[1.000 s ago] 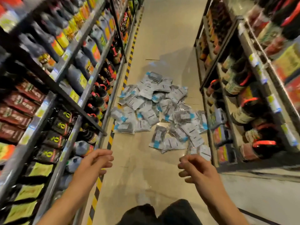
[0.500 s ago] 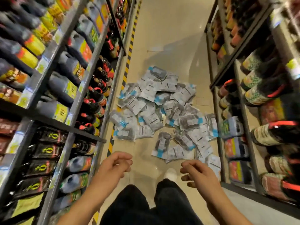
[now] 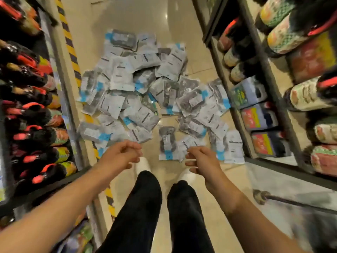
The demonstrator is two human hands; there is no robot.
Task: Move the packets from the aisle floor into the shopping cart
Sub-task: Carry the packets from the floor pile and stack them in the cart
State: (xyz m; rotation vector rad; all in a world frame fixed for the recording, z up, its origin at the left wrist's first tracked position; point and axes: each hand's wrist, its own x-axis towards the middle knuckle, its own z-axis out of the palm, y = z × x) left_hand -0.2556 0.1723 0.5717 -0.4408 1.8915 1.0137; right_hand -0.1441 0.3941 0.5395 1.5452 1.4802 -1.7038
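I am closer to the packets point(image 3: 145, 92) than a moment ago; the heap now lies on the aisle floor point(image 3: 138, 17) just ahead of my shoes point(image 3: 143, 164). My left hand point(image 3: 122, 152) and right hand point(image 3: 200, 159) hover above its near edge, fingers loosely curled, holding nothing. Bottle-filled shelves point(image 3: 269, 83) hem in both sides.

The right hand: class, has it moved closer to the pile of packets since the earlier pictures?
Yes. The right hand now overlaps the near edge of the packets on the floor; earlier, bare floor lay between them. The head camera also moved forward.
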